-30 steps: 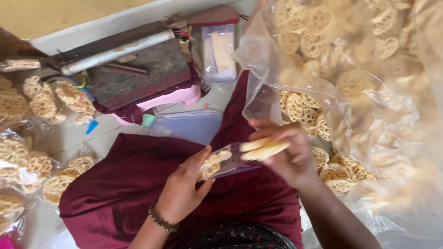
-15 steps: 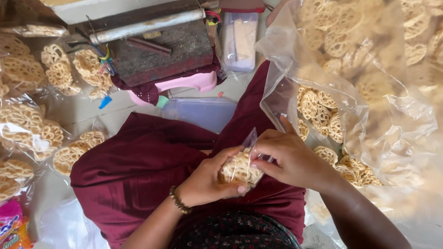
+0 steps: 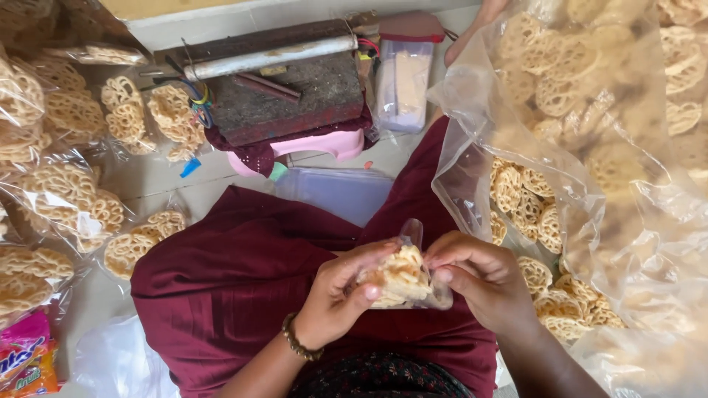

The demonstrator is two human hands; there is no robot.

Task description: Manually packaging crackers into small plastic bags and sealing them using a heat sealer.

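A small clear plastic bag (image 3: 404,274) filled with pale lattice-shaped crackers sits between both hands above my lap. My left hand (image 3: 341,298), with a bead bracelet at the wrist, cups the bag from the left. My right hand (image 3: 479,277) pinches the bag's right side and top edge. The bag's open mouth sticks up between the thumbs. Both hands rest over a maroon cloth (image 3: 243,280) on my lap.
A large clear sack of loose lattice crackers (image 3: 590,169) fills the right side. Several filled small packets (image 3: 66,184) lie on the floor at left. Ahead are a dark heat-sealer block with a metal bar (image 3: 280,81), a clear container (image 3: 402,81) and a flat plastic lid (image 3: 332,191).
My right hand brought a stack of crackers from beside the sack down into the small bag. Both hands then closed around the filled bag, and the view moved closer.
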